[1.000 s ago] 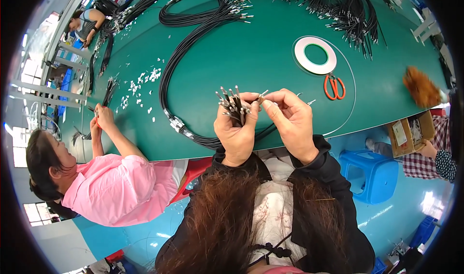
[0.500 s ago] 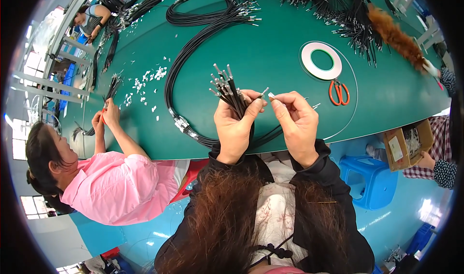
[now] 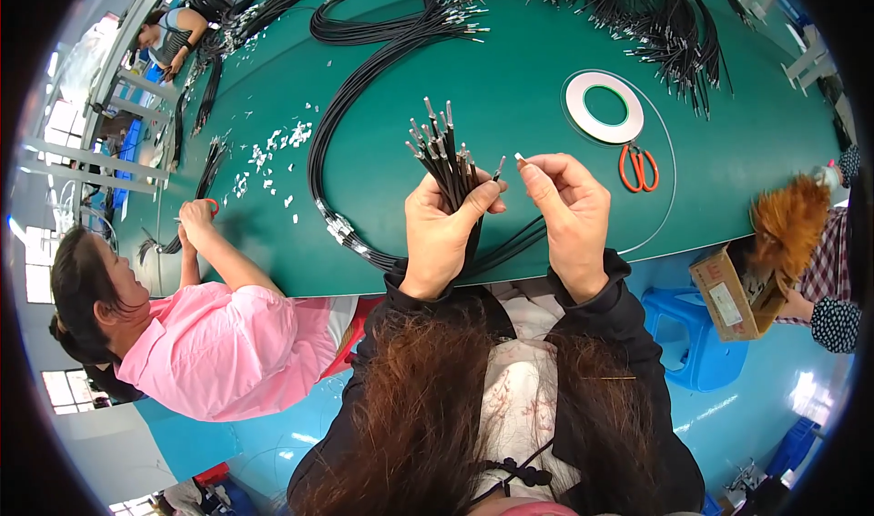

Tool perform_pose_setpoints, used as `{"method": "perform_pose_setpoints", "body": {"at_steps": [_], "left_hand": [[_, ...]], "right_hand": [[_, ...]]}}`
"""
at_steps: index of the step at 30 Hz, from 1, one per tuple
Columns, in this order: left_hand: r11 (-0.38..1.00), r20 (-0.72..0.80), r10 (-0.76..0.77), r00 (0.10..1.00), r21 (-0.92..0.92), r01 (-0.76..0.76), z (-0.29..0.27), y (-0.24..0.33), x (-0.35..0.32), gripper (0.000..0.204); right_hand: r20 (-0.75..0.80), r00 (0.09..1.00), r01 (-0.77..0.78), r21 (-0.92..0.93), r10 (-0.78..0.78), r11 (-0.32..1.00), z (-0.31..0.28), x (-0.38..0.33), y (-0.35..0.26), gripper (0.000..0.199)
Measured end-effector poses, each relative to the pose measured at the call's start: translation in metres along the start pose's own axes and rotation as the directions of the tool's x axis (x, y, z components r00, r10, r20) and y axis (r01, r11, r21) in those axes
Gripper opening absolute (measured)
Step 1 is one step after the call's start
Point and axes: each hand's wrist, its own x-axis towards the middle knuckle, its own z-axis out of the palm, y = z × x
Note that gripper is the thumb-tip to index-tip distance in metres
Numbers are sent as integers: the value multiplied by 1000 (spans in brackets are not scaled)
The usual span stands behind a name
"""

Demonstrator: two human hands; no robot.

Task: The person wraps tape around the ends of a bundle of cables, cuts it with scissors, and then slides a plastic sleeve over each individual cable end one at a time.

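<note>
My left hand [image 3: 435, 243] is closed round a bundle of black cables [image 3: 446, 156], whose bare metal tips fan out above the fingers. One cable end [image 3: 500, 166] stands apart from the rest, pinched between thumb and forefinger. My right hand [image 3: 578, 220], a little to the right, pinches a tiny white piece [image 3: 520, 158], perhaps a label or bit of tape. A small gap separates that piece from the single cable end. Lower lengths of cable [image 3: 519, 243] run out behind my hands across the green table [image 3: 510, 79].
A white tape roll [image 3: 604, 106] and orange-handled scissors [image 3: 639, 168] lie to the right. Coiled cables [image 3: 337, 124] and white scraps [image 3: 264, 161] are at left. A co-worker in pink [image 3: 228, 352] sits left; another holds a cardboard box [image 3: 728, 297] and brown duster [image 3: 792, 224] at right.
My right hand has drawn slightly right and up, widening the gap to the cable end. At right, the brown duster has come off the table to above the box, which has shifted left.
</note>
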Motion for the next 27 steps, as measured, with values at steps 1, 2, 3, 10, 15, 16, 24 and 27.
{"method": "perform_pose_setpoints", "body": {"at_steps": [1, 2, 3, 10, 15, 16, 24, 27], "left_hand": [[1000, -3, 12, 1000, 20, -12, 0, -1, 0, 11], [1000, -3, 10, 1000, 19, -10, 1, -2, -1, 11], [999, -6, 32, 999, 35, -31, 2, -3, -2, 12], [989, -15, 95, 995, 111, -93, 4, -6, -1, 13], [996, -6, 0, 1000, 84, 0, 2, 1, 2, 12], [998, -5, -9, 1000, 56, 9, 3, 3, 2, 12], [997, 33, -53, 998, 51, 52, 3, 1, 5, 15], [996, 53, -59, 997, 63, 56, 7, 0, 4, 15]], "right_hand": [[-2, 1000, -1, -1, 1, 1000, 1, 0, 0, 10], [-1, 1000, -6, 5, 6, 1000, 3, 1, -1, 10], [1, 1000, -11, 11, 11, 1000, 6, 1, -1, 10], [36, 999, -22, 6, 22, 1000, 8, 5, 11, 11], [86, 985, -158, 76, 151, 985, -2, 7, 12, 12], [101, 979, -184, 92, 175, 979, -5, 7, 12, 12], [63, 991, -120, 97, 114, 988, -1, 9, 2, 13], [60, 993, -110, 63, 106, 992, -3, 9, 9, 12]]}}
